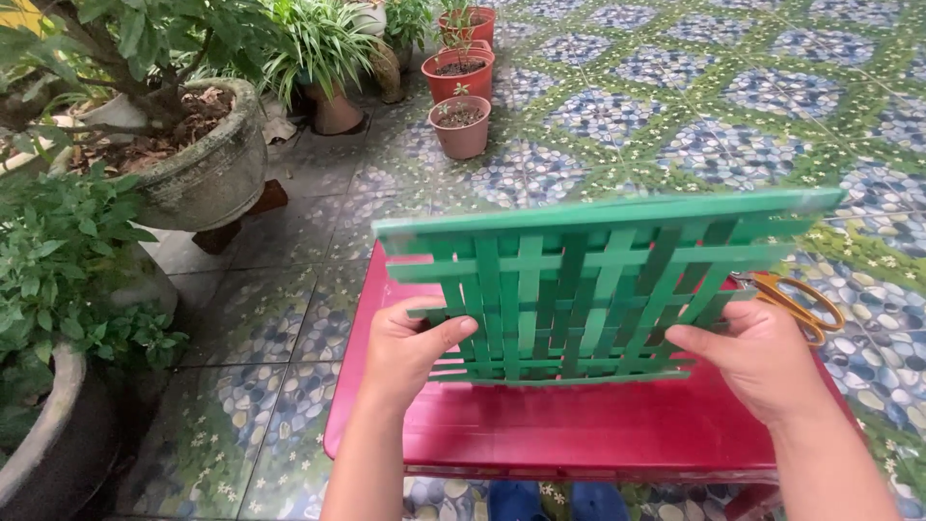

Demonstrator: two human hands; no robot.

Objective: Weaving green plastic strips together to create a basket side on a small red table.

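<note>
I have a green woven mat [579, 289] of flat strips held up over the red table [579, 429], tilted toward me. My left hand [410, 347] grips its left edge, thumb across the front and fingers [417, 315] curled behind. My right hand [762, 357] grips the right edge the same way, thumb on the front near the lower corner. Both hands are closed on the mat, and its bottom edge sits just above the table top; I can't tell whether it touches.

Orange-handled scissors [805, 304] lie at the table's right edge, partly hidden behind the mat and just beyond my right hand. The mat blocks my view of most of the table's far side.

On the patterned tile floor [675, 116] beyond, three small reddish pots [461, 125] stand in a line. To the left, a big stone planter [207, 169] and leafy plants [68, 260] crowd close to the table.
</note>
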